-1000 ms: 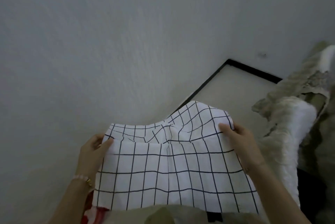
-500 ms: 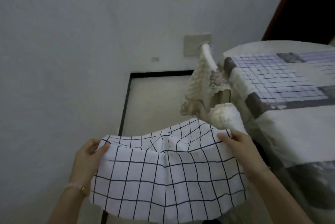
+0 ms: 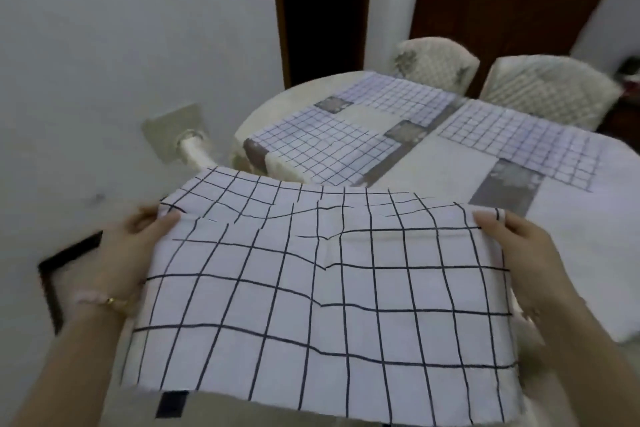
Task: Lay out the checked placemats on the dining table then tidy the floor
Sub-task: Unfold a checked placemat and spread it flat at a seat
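White cloth gridded in black, the placemat (image 3: 322, 288) is held spread in the air at the near side of the dining table (image 3: 450, 163), blocking that edge from view. The left hand (image 3: 128, 253) pinches its far left corner and the right hand (image 3: 519, 253) its far right, thumbs on top, other fingers hidden underneath. Padded chairs (image 3: 434, 61) stand opposite.

round dining table (image 3: 304, 94) – patterned tablecloth (image 3: 446, 163) spread over it

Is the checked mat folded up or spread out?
Spread out: the mat stretches wide between the left hand and right hand.
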`<state>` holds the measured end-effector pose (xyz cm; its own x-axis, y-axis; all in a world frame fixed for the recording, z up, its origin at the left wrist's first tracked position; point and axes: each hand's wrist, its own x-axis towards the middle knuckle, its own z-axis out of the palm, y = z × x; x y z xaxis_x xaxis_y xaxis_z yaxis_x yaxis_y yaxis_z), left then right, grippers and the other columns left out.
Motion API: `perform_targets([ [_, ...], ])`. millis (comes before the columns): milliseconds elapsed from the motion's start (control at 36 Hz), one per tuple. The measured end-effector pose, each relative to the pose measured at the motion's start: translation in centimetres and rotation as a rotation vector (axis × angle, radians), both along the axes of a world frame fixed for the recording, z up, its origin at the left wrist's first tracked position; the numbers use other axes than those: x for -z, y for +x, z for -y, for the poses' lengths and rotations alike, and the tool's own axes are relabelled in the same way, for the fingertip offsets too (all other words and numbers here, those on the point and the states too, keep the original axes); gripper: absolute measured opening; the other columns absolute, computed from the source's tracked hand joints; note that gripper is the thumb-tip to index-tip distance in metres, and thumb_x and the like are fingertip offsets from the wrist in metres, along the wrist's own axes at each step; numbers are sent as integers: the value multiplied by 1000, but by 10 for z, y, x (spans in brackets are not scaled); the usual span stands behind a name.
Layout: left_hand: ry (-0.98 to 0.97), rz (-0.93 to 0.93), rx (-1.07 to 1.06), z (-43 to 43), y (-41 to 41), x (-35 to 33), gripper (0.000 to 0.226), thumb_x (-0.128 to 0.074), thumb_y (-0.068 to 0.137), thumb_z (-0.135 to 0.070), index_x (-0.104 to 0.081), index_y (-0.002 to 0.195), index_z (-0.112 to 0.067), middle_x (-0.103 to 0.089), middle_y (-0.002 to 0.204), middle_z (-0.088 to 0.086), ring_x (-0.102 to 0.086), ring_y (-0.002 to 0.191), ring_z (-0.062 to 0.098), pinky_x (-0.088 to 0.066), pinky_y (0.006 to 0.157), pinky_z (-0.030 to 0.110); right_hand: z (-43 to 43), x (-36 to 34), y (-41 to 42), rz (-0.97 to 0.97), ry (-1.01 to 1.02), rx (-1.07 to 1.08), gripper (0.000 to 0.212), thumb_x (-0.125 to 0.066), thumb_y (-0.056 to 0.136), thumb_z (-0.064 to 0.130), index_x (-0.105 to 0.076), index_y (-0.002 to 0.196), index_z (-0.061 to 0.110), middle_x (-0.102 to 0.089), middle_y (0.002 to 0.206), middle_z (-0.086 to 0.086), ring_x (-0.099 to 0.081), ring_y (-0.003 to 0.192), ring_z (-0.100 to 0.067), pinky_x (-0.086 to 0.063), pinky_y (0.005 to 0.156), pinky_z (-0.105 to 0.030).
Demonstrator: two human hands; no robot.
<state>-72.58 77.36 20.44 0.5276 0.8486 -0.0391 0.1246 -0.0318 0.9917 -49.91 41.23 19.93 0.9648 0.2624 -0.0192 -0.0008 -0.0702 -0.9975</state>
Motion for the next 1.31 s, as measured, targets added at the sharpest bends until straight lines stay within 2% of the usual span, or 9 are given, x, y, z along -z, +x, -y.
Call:
perform_targets([
  [222,134,-221,284,8,135,13,21,-72,65,-45,-71,82,-34,-74,86,-2,-66,92,26,-50,92,47,61,28,57,-82,-9,234,20,-61,89,21,-72,74,16,-74,70,5,-68,58,-6,-55,52,-18],
  [361,121,-265,423,27,218,22,35,-71,79,-28,-63,107,-9,-66,103,19,-62,97,27,-47,95,48,88,49,97,-146,-6,357,18,-63,87,21,-66,75,8,-71,67,2,-64,59,-9,-54,53,-19],
  [528,141,-301,518,47,306,42,34,-67,84,-19,-57,116,-15,-56,110,6,-53,102,19,-44,96,37,113,63,128,-200,-68,472,17,-60,90,19,-62,75,9,-69,66,5,-64,59,-8,-54,53,-21],
  [778,94,-479,704,58,426,91,54,-66,85,-24,-48,133,-11,-54,129,11,-53,118,29,-45,97,39,126,90,178,-357,-133,613,34,-55,92,18,-57,109,-11,-63,116,-21,-57,93,-25,-38,103,-47],
  [889,95,-532,757,60,472,119,55,-64,87,-22,-44,136,-9,-54,126,10,-54,103,25,-46,86,35,123,113,205,-392,-173,708,40,-53,93,13,-49,118,-18,-54,125,-29,-54,113,-37,-34,105,-48],
  [1056,207,-616,795,65,521,151,14,-60,88,-17,-56,102,-15,-53,96,10,-49,71,20,-42,66,27,116,147,234,-434,-284,795,44,-55,92,12,-45,115,-25,-47,123,-40,-44,120,-50,-36,100,-53],
  [1083,229,-614,803,64,527,155,27,-61,88,-18,-56,113,-11,-55,102,10,-52,81,23,-44,75,31,114,149,238,-431,-301,797,44,-57,90,14,-49,111,-24,-41,129,-33,-36,125,-46,-38,97,-52],
  [1139,270,-640,814,63,537,162,43,-63,86,-22,-52,125,-6,-57,114,12,-52,97,27,-43,89,37,115,155,244,-432,-325,794,31,-63,84,19,-59,99,-9,-51,91,-14,-47,89,-27,-44,86,-43],
  [1306,337,-671,840,64,551,176,41,-68,84,-21,-56,121,-7,-57,103,8,-54,94,25,-46,85,36,128,173,258,-475,-506,889,39,-68,83,21,-60,116,1,-62,120,-18,-56,109,-32,-43,93,-39],
])
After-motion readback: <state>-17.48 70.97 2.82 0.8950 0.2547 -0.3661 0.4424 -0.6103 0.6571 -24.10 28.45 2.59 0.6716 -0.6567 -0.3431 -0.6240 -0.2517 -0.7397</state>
